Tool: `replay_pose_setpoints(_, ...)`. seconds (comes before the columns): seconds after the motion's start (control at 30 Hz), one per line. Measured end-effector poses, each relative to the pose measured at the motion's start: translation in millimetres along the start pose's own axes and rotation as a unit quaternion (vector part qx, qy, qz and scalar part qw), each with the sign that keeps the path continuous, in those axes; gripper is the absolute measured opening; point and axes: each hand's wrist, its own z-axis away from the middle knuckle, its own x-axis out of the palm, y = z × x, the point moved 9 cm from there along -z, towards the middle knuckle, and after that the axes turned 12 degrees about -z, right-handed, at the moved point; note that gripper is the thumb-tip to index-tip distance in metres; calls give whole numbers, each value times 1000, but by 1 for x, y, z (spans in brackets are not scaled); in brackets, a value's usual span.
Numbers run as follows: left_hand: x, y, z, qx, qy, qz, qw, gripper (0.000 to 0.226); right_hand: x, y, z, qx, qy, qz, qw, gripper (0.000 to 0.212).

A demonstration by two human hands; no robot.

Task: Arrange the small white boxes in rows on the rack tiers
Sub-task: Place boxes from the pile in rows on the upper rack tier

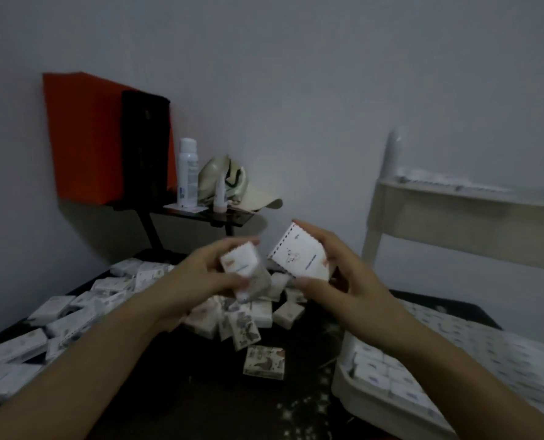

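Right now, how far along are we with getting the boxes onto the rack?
Partly done. The rack's lower tier is packed with neat rows of boxes, and the upper tier holds some too, though blurred. In hand: the left hand grips one box, the right hand another box. Left: a big loose pile on the dark surface.

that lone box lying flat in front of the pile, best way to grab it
Pinch the lone box across its left and right edges, coming from above. It lies flat, printed face up, on the dark surface, with bare room on both sides; the pile crowds its far edge. The left hand and right hand are both full, so free one first.
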Motion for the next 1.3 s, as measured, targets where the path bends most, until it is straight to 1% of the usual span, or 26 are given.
replay_pose_setpoints(0.07, 0, 51, -14, 33, 7, 28, 999, 54, -23, -26, 4, -8, 30, -3, 1000, 48)
replay_pose_setpoints(0.17, -1, 126, -32, 111, 23, 62, 992, 51, -62, -70, 9, -56, 91, 28, 994, 47)
replay_pose_setpoints(0.2, -1, 148, -37, 139, 29, 60, 988, 49, -76, -85, 12, -70, 112, 49, 990, 49)
replay_pose_setpoints(0.27, 4, 187, -46, 192, 37, 44, 980, 46, -105, -112, 19, -84, 154, 101, 979, 60)
replay_pose_setpoints(0.3, 7, 202, -52, 213, 37, 38, 976, 44, -121, -122, 23, -84, 176, 128, 972, 61)
replay_pose_setpoints(0.37, 19, 228, -65, 242, 22, 21, 970, 44, -151, -138, 32, -78, 219, 172, 957, 48)
replay_pose_setpoints(0.47, 45, 261, -89, 261, 5, -44, 964, 46, -191, -152, 38, -58, 270, 246, 929, 25)
replay_pose_setpoints(0.57, 64, 288, -121, 276, 12, -94, 956, 44, -224, -161, 37, -27, 299, 323, 898, 17)
replay_pose_setpoints(0.6, 70, 294, -134, 276, 12, -110, 955, 43, -235, -161, 36, -10, 301, 335, 893, 17)
replay_pose_setpoints(0.7, 92, 306, -173, 271, 10, -175, 946, 40, -263, -156, 31, 29, 300, 330, 895, 19)
replay_pose_setpoints(0.77, 110, 315, -195, 279, 4, -225, 934, 38, -278, -152, 24, 57, 292, 336, 894, 21)
replay_pose_setpoints(0.83, 127, 323, -214, 291, 1, -291, 911, 37, -291, -146, 14, 97, 279, 341, 893, 18)
replay_pose_setpoints(0.9, 143, 329, -231, 299, -13, -361, 883, 35, -303, -141, 4, 138, 266, 358, 884, 8)
replay_pose_setpoints(0.97, 160, 328, -247, 303, -41, -424, 853, 34, -314, -140, -6, 156, 256, 415, 859, 14)
replay_pose_setpoints(1.03, 173, 325, -262, 306, -61, -468, 827, 33, -323, -140, -18, 149, 246, 468, 836, 7)
replay_pose_setpoints(1.07, 177, 323, -266, 306, -68, -481, 819, 32, -325, -138, -24, 153, 231, 480, 832, 6)
replay_pose_setpoints(1.1, 182, 321, -270, 307, -73, -489, 813, 31, -329, -132, -29, 166, 217, 483, 832, 12)
replay_pose_setpoints(1.17, 191, 316, -276, 309, -82, -503, 803, 28, -336, -119, -39, 195, 194, 488, 828, 30)
replay_pose_setpoints(1.23, 201, 309, -278, 310, -97, -519, 790, 26, -342, -109, -50, 212, 173, 513, 813, 53)
replay_pose_setpoints(1.27, 204, 306, -279, 310, -105, -525, 786, 26, -344, -103, -55, 221, 166, 521, 808, 62)
replay_pose_setpoints(1.3, 206, 303, -279, 307, -113, -529, 783, 26, -348, -97, -60, 230, 163, 523, 804, 67)
